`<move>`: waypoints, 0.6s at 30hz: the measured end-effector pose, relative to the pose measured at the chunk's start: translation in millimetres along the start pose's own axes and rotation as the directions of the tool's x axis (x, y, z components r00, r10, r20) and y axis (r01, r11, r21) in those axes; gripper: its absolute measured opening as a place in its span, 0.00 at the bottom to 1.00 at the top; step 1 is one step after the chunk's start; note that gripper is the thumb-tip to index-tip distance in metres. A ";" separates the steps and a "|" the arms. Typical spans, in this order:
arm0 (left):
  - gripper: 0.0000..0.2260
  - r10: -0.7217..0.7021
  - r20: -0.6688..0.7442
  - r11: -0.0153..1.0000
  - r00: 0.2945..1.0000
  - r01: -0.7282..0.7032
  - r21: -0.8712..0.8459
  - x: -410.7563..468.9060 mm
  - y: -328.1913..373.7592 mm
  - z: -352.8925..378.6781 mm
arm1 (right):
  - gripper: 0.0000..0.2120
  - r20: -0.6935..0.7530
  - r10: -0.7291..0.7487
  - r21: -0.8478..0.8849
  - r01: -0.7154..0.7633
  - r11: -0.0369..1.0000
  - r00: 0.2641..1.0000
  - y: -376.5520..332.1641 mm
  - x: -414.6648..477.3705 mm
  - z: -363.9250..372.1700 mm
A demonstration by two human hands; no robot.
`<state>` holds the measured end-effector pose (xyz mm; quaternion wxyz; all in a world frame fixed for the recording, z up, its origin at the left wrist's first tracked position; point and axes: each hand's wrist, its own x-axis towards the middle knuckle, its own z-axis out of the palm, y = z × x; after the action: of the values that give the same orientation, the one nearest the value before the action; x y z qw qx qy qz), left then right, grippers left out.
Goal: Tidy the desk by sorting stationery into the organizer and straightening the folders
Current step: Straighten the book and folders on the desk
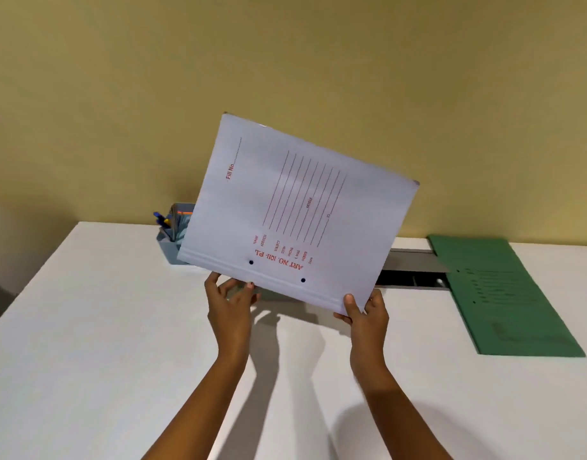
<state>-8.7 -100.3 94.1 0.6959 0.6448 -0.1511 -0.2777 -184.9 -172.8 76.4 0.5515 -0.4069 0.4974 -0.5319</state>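
Observation:
A white folder [295,207] with red printed lines and lettering is held up in the air, tilted, over the middle of the white desk [102,327]. My left hand [230,303] holds its lower edge near the left, fingers curled round the edge. My right hand [365,313] pinches the lower right corner, thumb on the front. A green folder [504,297] lies flat and askew on the desk's right side. A grey organizer [172,237] with pens stands at the back, partly hidden behind the white folder.
A grey cable slot [415,270] runs along the desk's back edge, partly covered by the green folder. A yellow wall rises behind the desk. The desk's left edge drops off to a dark floor area.

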 end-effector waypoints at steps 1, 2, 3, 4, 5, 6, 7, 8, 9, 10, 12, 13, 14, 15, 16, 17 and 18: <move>0.23 0.023 0.034 0.999 0.999 -0.024 0.029 -5.4 0.7 16.5 | 0.15 -0.031 0.005 0.010 -0.005 1.000 1.000 -1.7 3.6 -17.7; 0.24 0.046 0.067 0.997 0.997 -0.050 0.059 -10.3 0.6 33.4 | 0.15 -0.058 0.017 0.028 -0.015 0.999 0.998 -3.0 6.7 -35.4; 0.24 0.071 0.100 0.993 0.992 -0.079 0.086 -15.3 0.3 50.5 | 0.15 -0.082 0.030 0.053 -0.026 0.998 0.996 -3.7 9.4 -52.7; 0.24 0.093 0.137 0.989 0.986 -0.108 0.103 -20.4 -0.4 67.7 | 0.14 -0.101 0.045 0.086 -0.037 0.996 0.994 -4.4 11.8 -69.2; 0.24 0.111 0.181 0.985 0.977 -0.133 0.110 -25.7 -1.7 84.8 | 0.14 -0.120 0.062 0.121 -0.048 0.991 0.991 -5.0 14.4 -85.4; 0.24 0.126 0.232 0.981 0.965 -0.156 0.116 -31.1 -4.2 101.7 | 0.12 -0.146 0.084 0.156 -0.061 0.986 0.986 -6.4 17.5 -100.5; 0.24 0.134 0.285 0.976 0.949 -0.176 0.126 -37.0 -7.7 118.1 | 0.11 -0.183 0.109 0.185 -0.075 0.980 0.977 -8.0 21.1 -114.9; 0.23 0.135 0.340 0.971 0.931 -0.193 0.141 -43.5 -12.3 133.9 | 0.10 -0.227 0.140 0.216 -0.090 0.972 0.964 -10.1 25.3 -128.8; 0.23 0.130 0.394 0.963 0.910 -0.210 0.168 -50.4 -17.9 149.2 | 0.09 -0.275 0.171 0.245 -0.103 0.964 0.946 -12.1 30.1 -142.3; 0.23 0.121 0.440 0.950 0.890 -0.232 0.207 -57.7 -24.9 163.2 | 0.08 -0.319 0.198 0.274 -0.110 0.956 0.927 -13.7 35.2 -155.6; 0.23 0.085 0.505 0.922 0.859 -0.260 0.288 -71.7 -42.8 185.9 | 0.07 -0.388 0.230 0.311 -0.108 0.944 0.892 -16.0 45.0 -181.4; 0.24 0.051 0.524 0.910 0.850 -0.256 0.327 -79.0 -53.1 195.1 | 0.08 -0.416 0.242 0.324 -0.106 0.940 0.877 -17.1 49.3 -194.1; 0.24 0.017 0.539 0.895 0.842 -0.253 0.367 -85.6 -65.0 202.3 | 0.09 -0.439 0.260 0.337 -0.111 0.935 0.860 -18.0 53.4 -206.5; 0.25 -0.013 0.557 0.875 0.830 -0.260 0.408 -91.5 -77.6 207.8 | 0.08 -0.459 0.279 0.346 -0.120 0.931 0.843 -18.7 57.3 -218.7; 0.26 -0.040 0.579 0.845 0.814 -0.282 0.455 -96.7 -90.3 212.7 | 0.08 -0.479 0.297 0.354 -0.128 0.926 0.826 -19.0 61.6 -230.3; 0.26 -0.067 0.601 0.805 0.796 -0.312 0.504 -101.5 -103.0 216.2 | 0.07 -0.499 0.310 0.362 -0.130 0.923 0.809 -18.9 66.1 -241.8; 0.27 -0.096 0.620 0.754 0.779 -0.350 0.556 -106.2 -116.3 220.6 | 0.07 -0.519 0.321 0.378 -0.124 0.917 0.792 -18.5 72.1 -253.6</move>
<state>-241.2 -219.7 22.7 0.3608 0.7042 -0.5006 -0.3512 -441.5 -225.9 41.9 0.4956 -0.0698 0.5900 -0.6335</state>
